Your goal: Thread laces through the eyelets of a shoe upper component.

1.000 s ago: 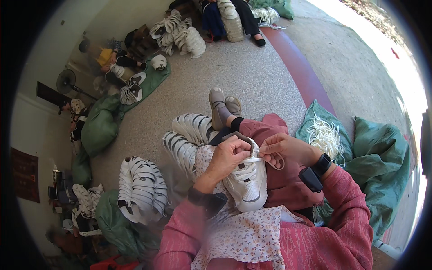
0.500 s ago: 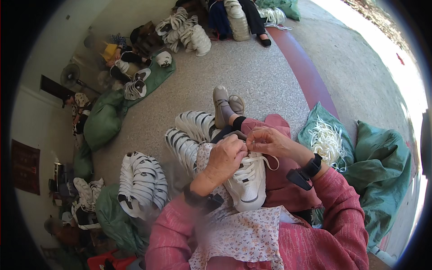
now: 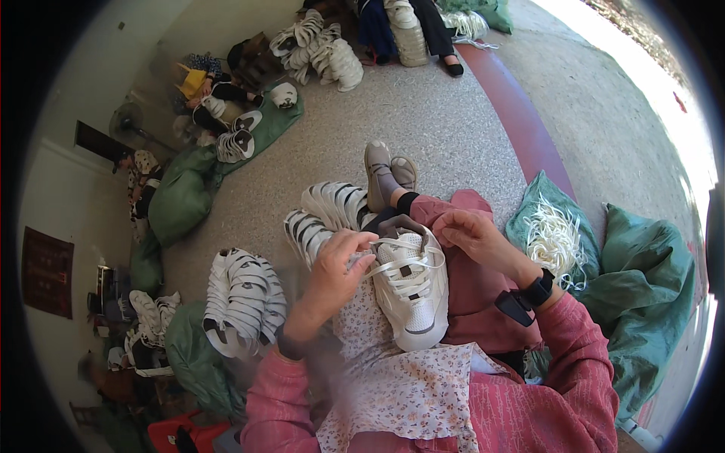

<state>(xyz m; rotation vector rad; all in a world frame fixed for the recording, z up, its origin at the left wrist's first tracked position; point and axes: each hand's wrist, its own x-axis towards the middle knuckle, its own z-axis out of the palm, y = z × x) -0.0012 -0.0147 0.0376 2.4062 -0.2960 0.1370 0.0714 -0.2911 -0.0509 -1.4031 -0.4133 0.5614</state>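
A white sneaker (image 3: 415, 302) with a grey toe edge and dark collar lies on my lap, toe toward me. Its white shoelace (image 3: 411, 287) crosses the tongue in several rows and loops loosely near the top. Left of the collar, my left hand (image 3: 337, 266) pinches with thumb and forefinger at a strand of the lace. To the right of the collar, my right hand (image 3: 470, 234) has its fingers curled together, close to the lace loop; what lies between its fingertips is too small to make out. A floral apron (image 3: 400, 392) covers my lap under the shoe.
Stacked white shoe uppers (image 3: 245, 302) stand at the left, with more stacked uppers (image 3: 332, 205) beyond my left hand. Loose white laces (image 3: 555, 238) lie on green sacking (image 3: 642, 279) at the right. Other people sit farther off, one beside a fan (image 3: 128, 121).
My hands were together over the shoe's collar and have moved apart, left hand leftward, right hand rightward. The collar and upper laces now show between them.
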